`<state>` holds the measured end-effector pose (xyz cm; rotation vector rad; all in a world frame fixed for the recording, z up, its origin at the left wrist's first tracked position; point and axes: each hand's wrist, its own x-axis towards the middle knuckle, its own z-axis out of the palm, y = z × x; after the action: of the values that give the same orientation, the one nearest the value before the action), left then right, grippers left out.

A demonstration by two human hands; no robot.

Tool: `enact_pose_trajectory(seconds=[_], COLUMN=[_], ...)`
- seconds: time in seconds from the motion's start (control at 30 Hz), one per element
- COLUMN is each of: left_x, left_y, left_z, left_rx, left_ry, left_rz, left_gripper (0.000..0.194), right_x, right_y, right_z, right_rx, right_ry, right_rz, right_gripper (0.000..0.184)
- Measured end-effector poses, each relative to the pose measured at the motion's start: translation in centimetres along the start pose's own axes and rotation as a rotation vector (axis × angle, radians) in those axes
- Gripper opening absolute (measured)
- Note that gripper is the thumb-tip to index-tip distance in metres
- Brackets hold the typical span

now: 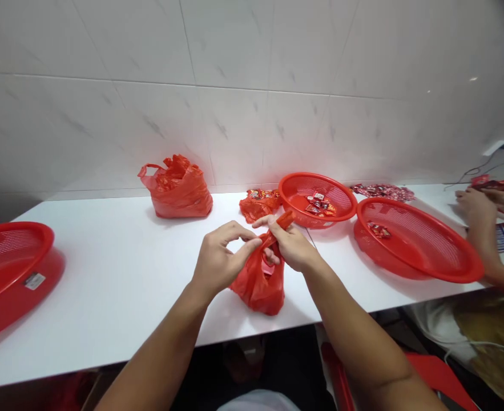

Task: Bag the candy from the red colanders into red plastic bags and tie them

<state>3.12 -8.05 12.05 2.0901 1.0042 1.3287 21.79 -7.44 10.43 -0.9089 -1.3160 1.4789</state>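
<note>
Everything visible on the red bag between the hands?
The red plastic bag is thin, glossy, slightly see-through film, crumpled and bulging low down; its contents can't be made out. Its body rests on the white counter. The top is gathered into a narrow twisted neck rising up and to the right, its end pinched in the right hand. The left hand touches the neck with its thumb.
</note>
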Motion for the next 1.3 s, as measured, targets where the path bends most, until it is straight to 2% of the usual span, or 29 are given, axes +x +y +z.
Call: enact_pose_trajectory(seconds=[0.03,0.1,0.17,0.23,0.33,0.43,0.5,0.57,0.63,0.7,0.8,0.9,0.97,1.07,1.17,1.2,1.27,1.3], left_x=[-0.3,-0.6,-0.8,-0.8,-0.6,-0.4,-0.5,-0.7,-1.0,-1.1,-1.3,-2.3,-3.7,-6.7,-9.1,-9.6,-9.9,-9.9], left_y=[-0.1,-0.6,-1.5,-2.4,-3.2,-3.8,-4.2,-4.8,-5.4,-5.7,-5.9,-6.6,-7.6,-9.8,-11.1,-11.2,-10.8,-10.4], left_z=[0.2,0.5,0.8,0.8,0.3,-0.3,-0.4,-0.1,0.4,0.6,-0.3,-3.2,-5.5,-7.6,-6.7,-5.9,-3.9,-2.9], left_rx=[-0.032,-0.132,-0.232,-0.270,-0.308,-0.517,-0.680,-0.820,-0.881,-0.818,-0.525,-0.128,0.123,0.302,0.213,0.164,0.094,0.085], left_ry=[-0.015,-0.102,-0.247,-0.355,-0.385,-0.471,-0.515,-0.495,-0.464,-0.438,-0.302,-0.156,-0.087,-0.096,-0.075,-0.062,-0.103,-0.157], left_rz=[0.031,0.023,-0.077,-0.192,-0.314,-0.411,-0.472,-0.548,-0.613,-0.620,-0.527,-0.461,-0.474,-0.565,-0.517,-0.468,-0.389,-0.374], left_gripper=[0.008,0.042,0.068,0.066,0.050,0.045,0.042,0.038,0.040,0.041,0.039,0.035,0.034,0.038,0.037,0.047,0.094,0.115], right_x=[0.1,0.2,0.1,-0.2,-0.5,-0.5,-0.3,-0.1,0.1,0.3,0.1,-1.4,-3.2,-5.8,-6.7,-6.5,-5.3,-4.5], right_y=[0.1,0.1,0.0,-0.1,0.6,2.4,3.8,5.0,5.8,5.9,5.8,6.7,8.1,10.7,12.1,12.2,12.1,12.0], right_z=[-0.2,-0.8,-1.5,-2.0,-2.1,-1.3,-0.6,0.1,0.5,0.5,-0.5,-3.0,-4.9,-6.5,-5.7,-5.0,-3.2,-2.1], right_rx=[0.022,-0.005,-0.104,-0.233,-0.499,-0.767,-0.867,-0.926,-0.956,-0.979,-1.063,-1.169,-1.161,-0.985,-0.603,-0.476,-0.329,-0.327], right_ry=[-0.023,-0.128,-0.269,-0.346,-0.220,-0.024,0.082,0.172,0.226,0.261,0.282,0.290,0.265,0.189,0.130,0.102,0.024,-0.023], right_rz=[-0.022,-0.051,-0.075,-0.138,-0.379,-0.718,-0.904,-1.008,-1.040,-1.032,-0.974,-0.794,-0.594,-0.275,-0.078,-0.048,-0.029,-0.046], right_gripper=[0.059,0.053,0.043,0.028,0.009,0.014,0.019,0.022,0.022,0.021,0.019,0.020,0.033,0.047,0.047,0.047,0.047,0.047])
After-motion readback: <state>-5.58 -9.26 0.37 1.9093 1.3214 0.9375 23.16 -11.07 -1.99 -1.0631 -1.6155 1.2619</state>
